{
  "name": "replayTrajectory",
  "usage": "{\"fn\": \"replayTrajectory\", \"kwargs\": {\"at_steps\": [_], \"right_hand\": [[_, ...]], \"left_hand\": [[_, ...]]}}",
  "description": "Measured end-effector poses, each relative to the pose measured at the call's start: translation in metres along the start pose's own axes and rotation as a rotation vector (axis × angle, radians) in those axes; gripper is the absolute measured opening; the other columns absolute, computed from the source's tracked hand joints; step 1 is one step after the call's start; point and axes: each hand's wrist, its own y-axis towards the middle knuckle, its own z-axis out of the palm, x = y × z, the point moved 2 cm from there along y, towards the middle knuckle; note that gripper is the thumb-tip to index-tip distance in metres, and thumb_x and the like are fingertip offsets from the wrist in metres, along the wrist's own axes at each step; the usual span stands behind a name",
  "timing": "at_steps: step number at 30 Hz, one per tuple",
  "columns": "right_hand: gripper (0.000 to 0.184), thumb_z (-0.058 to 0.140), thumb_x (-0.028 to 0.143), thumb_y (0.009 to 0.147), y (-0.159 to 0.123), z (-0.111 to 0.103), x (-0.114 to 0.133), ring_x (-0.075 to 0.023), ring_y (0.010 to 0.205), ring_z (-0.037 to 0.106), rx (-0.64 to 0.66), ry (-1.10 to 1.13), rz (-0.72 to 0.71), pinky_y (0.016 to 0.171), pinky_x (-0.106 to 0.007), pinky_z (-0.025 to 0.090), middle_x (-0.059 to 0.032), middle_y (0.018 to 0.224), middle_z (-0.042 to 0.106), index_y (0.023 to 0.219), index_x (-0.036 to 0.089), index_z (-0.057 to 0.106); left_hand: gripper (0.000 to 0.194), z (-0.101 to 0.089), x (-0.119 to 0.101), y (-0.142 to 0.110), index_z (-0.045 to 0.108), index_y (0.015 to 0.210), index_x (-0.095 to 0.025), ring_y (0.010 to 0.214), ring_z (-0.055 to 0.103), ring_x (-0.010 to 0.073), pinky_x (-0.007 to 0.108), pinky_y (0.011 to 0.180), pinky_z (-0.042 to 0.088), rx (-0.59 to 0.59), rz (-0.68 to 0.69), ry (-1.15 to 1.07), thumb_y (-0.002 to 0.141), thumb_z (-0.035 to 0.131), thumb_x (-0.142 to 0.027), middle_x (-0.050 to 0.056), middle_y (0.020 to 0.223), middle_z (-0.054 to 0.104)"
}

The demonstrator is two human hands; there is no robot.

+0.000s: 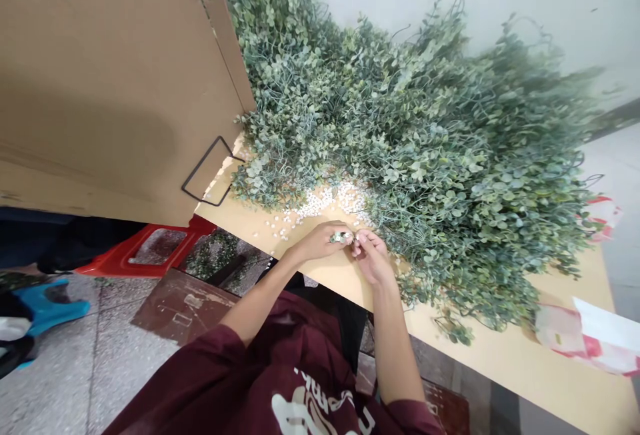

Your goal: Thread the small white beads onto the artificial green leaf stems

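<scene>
My left hand (317, 243) and my right hand (373, 258) meet over the table's front edge. Between their fingertips is a small green-and-white piece (341, 238), too small to make out in detail, and both hands pinch it. Just beyond them lies a scatter of small white pieces (320, 203) on the light wooden tabletop (300, 238). A large heap of artificial eucalyptus-like greenery (425, 155) spreads behind and to the right, its nearest sprigs close to my right hand.
A large cardboard sheet (110, 82) with a black wire loop stands at the table's left end. Red-and-white plastic bags (585, 335) lie at the right. A red plastic stool (150, 252) and a blue object (50, 308) sit on the tiled floor below. A wall runs behind the greenery.
</scene>
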Motion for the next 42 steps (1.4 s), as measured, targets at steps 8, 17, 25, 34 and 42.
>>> {"fn": "replayTrajectory", "kwargs": {"at_steps": [8, 17, 25, 34, 42], "right_hand": [[0.026, 0.076, 0.040, 0.073, -0.0007, 0.0023, 0.0024, -0.0073, 0.050, 0.042, 0.008, 0.017, 0.016, 0.050, -0.022, 0.040, 0.0036, 0.062, 0.050, 0.075, 0.019, 0.060], [0.026, 0.078, 0.039, 0.071, -0.0006, 0.0027, 0.0022, -0.0068, 0.050, 0.042, -0.011, 0.041, 0.042, 0.050, -0.021, 0.039, 0.0041, 0.062, 0.050, 0.075, 0.019, 0.060], [0.028, 0.077, 0.041, 0.071, -0.0006, 0.0042, 0.0032, -0.0075, 0.049, 0.040, -0.021, 0.002, 0.026, 0.049, -0.022, 0.040, 0.0036, 0.061, 0.049, 0.074, 0.020, 0.059], [0.025, 0.075, 0.039, 0.074, -0.0003, 0.0041, 0.0024, -0.0073, 0.050, 0.041, -0.003, 0.031, 0.026, 0.051, -0.022, 0.040, 0.0042, 0.062, 0.049, 0.074, 0.020, 0.059], [0.024, 0.075, 0.038, 0.074, -0.0002, 0.0040, 0.0020, -0.0069, 0.051, 0.041, -0.001, 0.037, 0.017, 0.051, -0.022, 0.040, 0.0043, 0.063, 0.049, 0.074, 0.019, 0.059]], "left_hand": [[0.023, 0.0023, 0.0073, -0.0005, 0.066, 0.084, -0.015, 0.085, 0.058, 0.0164, 0.026, 0.081, 0.044, 0.000, -0.004, 0.024, 0.092, 0.051, -0.031, 0.006, 0.086, 0.065], [0.023, 0.0009, 0.0063, -0.0011, 0.066, 0.088, -0.015, 0.085, 0.058, 0.0169, 0.027, 0.081, 0.045, -0.006, 0.021, 0.018, 0.093, 0.050, -0.029, 0.007, 0.087, 0.065], [0.025, 0.0006, 0.0066, -0.0019, 0.066, 0.085, -0.016, 0.083, 0.058, 0.0166, 0.026, 0.079, 0.044, -0.004, -0.008, 0.055, 0.093, 0.049, -0.032, 0.006, 0.086, 0.063], [0.020, 0.0010, 0.0082, -0.0017, 0.066, 0.085, -0.016, 0.083, 0.057, 0.0156, 0.025, 0.079, 0.043, -0.016, 0.012, 0.063, 0.092, 0.050, -0.026, 0.005, 0.085, 0.062], [0.020, 0.0004, 0.0070, -0.0013, 0.066, 0.085, -0.016, 0.083, 0.057, 0.0153, 0.024, 0.079, 0.044, -0.009, -0.008, 0.067, 0.093, 0.050, -0.026, 0.005, 0.085, 0.062]]}}
